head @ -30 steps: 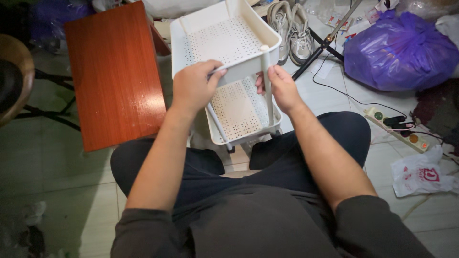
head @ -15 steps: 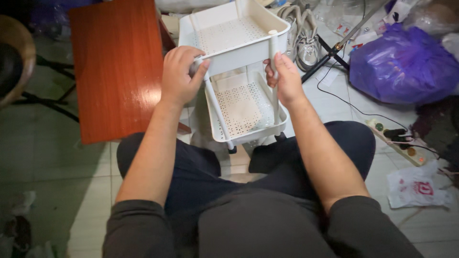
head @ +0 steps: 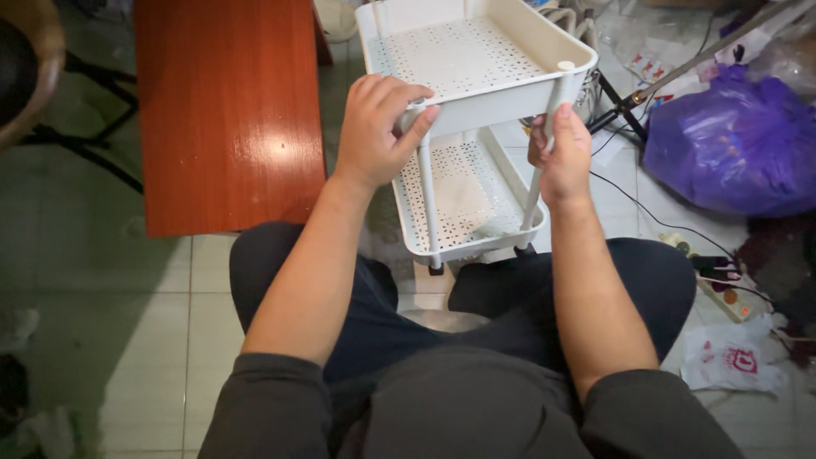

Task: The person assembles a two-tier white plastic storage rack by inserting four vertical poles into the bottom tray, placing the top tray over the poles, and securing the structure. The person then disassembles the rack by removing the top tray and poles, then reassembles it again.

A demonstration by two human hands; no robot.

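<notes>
White two-tier cart point(head: 476, 64): left hand point(head: 378, 127) clasps its front-left corner post, right hand point(head: 561, 153) grips front-right post point(head: 552, 93).

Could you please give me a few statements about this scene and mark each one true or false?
1. The left hand grips the near left corner of the upper tray of the white cart. True.
2. The right hand rests on the purple bag. False: it holds the cart's right post, apart from the bag.
3. The lower tray is perforated. True.
4. The wooden table stands to the right of the cart. False: it stands to the left.
5. Both trays hold boxes. False: neither shows anything inside.
</notes>
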